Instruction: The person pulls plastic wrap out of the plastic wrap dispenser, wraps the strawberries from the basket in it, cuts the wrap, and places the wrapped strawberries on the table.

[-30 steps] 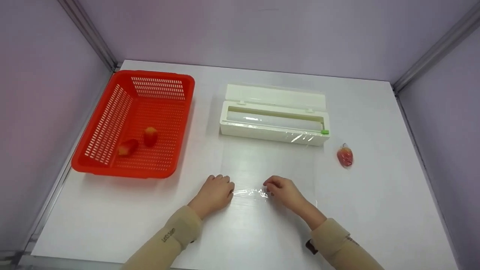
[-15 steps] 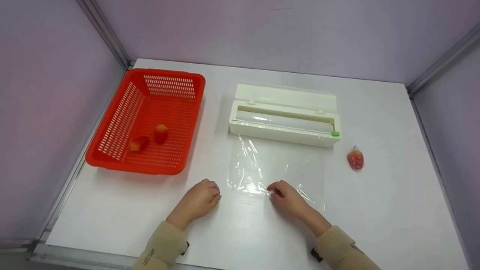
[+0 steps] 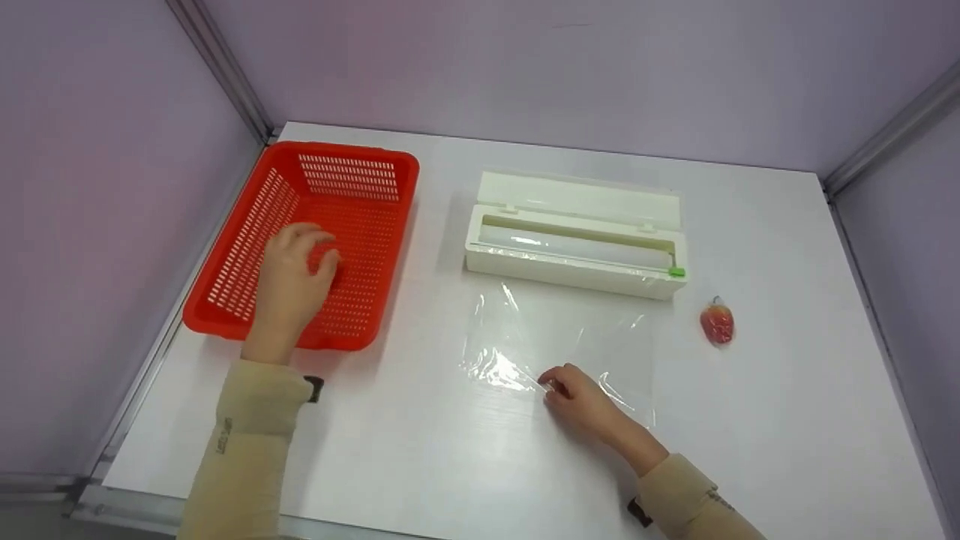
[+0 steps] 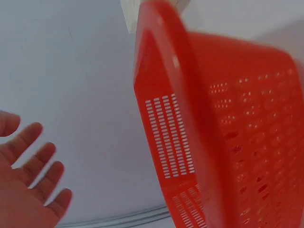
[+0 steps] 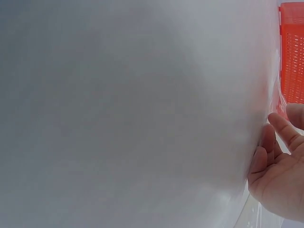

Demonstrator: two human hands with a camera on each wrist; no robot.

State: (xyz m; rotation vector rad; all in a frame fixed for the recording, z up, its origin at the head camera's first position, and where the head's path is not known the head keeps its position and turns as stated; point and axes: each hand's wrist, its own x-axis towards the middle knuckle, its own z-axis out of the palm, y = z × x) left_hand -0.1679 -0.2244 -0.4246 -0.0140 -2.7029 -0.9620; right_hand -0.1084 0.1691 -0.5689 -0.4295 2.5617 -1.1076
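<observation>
Left hand [image 3: 292,283] loosely spread over a red basket [image 3: 398,255], right hand [image 3: 581,401] pinching clear film [image 3: 559,337]
Curved left fingers and thumb wide apart above the slotted basket, partly hiding its floor, well to the left of a long white dispenser box [image 3: 574,274]; creased, shiny film gripped at its near edge between right thumb and fingertips, spread over the white table [image 3: 442,465] from the box's front; inside the box, 1 pale roll [image 3: 570,246] under a folded-back lid [image 3: 577,199], with 1 green tab [image 3: 676,272] near the right end; beyond that end, nearer the person, 1 red-and-yellow fruit [image 3: 718,324] in clear wrap
</observation>
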